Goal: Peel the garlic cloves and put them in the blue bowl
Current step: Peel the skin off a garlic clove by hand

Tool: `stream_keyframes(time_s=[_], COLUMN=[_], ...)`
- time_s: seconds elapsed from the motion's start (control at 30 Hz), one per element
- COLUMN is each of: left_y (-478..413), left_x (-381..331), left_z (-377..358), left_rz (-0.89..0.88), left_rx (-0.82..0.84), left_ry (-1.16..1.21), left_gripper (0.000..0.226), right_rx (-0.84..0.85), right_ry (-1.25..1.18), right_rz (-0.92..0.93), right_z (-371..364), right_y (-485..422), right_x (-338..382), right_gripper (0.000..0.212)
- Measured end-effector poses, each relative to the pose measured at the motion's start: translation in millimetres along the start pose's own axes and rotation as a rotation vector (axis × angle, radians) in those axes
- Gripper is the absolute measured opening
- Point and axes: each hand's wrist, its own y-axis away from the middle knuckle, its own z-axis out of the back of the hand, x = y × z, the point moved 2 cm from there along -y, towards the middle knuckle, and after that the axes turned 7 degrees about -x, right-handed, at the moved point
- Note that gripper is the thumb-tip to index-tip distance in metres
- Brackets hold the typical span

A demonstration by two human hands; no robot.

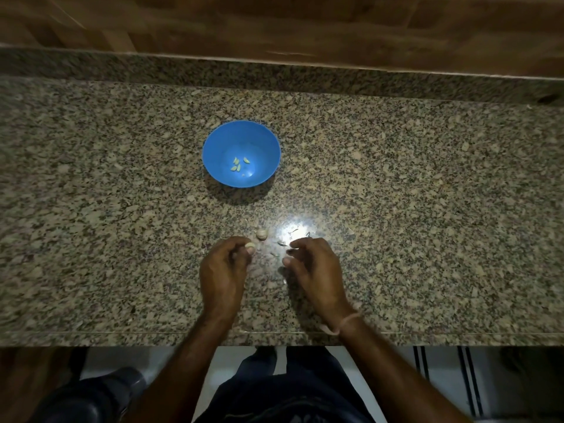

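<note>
A blue bowl (213, 148) stands on the granite counter with several peeled garlic cloves (239, 164) at its bottom. Nearer to me, my left hand (224, 270) pinches a pale garlic clove (250, 245) between thumb and fingertips. Just beyond that hand lies the remaining piece of garlic bulb (261, 234) on the counter. My right hand (314, 267) hovers to the right with its fingers loosely curled and nothing visible in them. Small scraps of garlic skin (282, 244) lie between the two hands.
The speckled granite counter (427, 209) runs left to right, with a raised granite strip and wood-patterned wall behind it. Its front edge (122, 334) is close to my body. Below it I see my legs and a tiled floor.
</note>
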Motion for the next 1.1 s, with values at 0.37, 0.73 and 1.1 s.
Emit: stream_keyframes(time_s=[0.37, 0.73, 1.1], left_y=[33, 28, 31], left_x=[23, 2, -9], left_z=[5, -70, -88], left_rz=[-0.106, -0.144, -0.018], left_rx=[0.118, 0.173, -0.064], left_ry=[-0.24, -0.318, -0.256], left_gripper=[0.04, 0.052, 0.036], right_rx=[-0.043, -0.191, -0.062], right_ry=[0.096, 0.506, 0.129], right_rz=[0.003, 0.034, 0.246], right_z=[-16, 73, 58], right_y=[5, -38, -44], right_x=[10, -40, -24], right_gripper=[0.02, 0.057, 0.037])
